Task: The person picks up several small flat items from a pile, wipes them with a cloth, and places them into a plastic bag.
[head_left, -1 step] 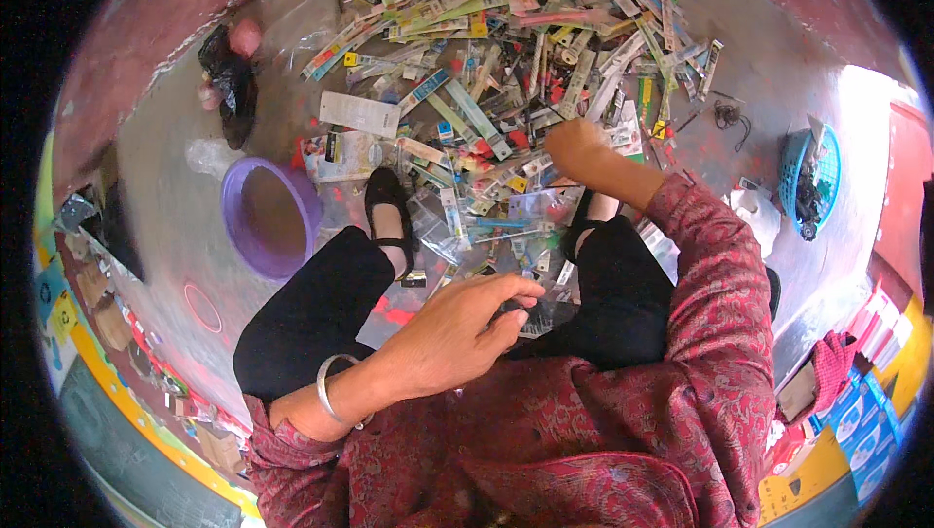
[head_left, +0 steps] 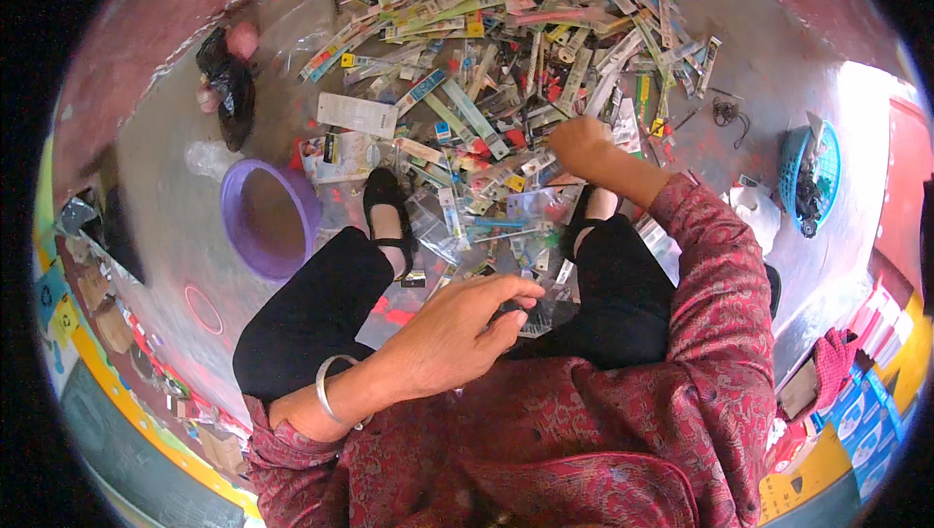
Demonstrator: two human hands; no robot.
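Note:
My right hand is over the heap of flat plastic packets, knuckles up. Its fingers are curled downward and mostly hidden, so what they hold, if anything, does not show. My left hand is held above my lap, a silver bangle on its wrist. Its fingers are bent, with the thumb close to the fingertips; I cannot make out anything between them. Past its fingertips lies clear plastic between my legs. A white card strip and a narrow pale-green packet lie among the heap.
To the left stand a purple basin and a black plastic bag. A blue basket with dark items is on the right, near a dark tangle of cord. My shoes flank the near part of the heap.
My right hand has shifted very slightly to the right over the packets. My left hand stays where it was.

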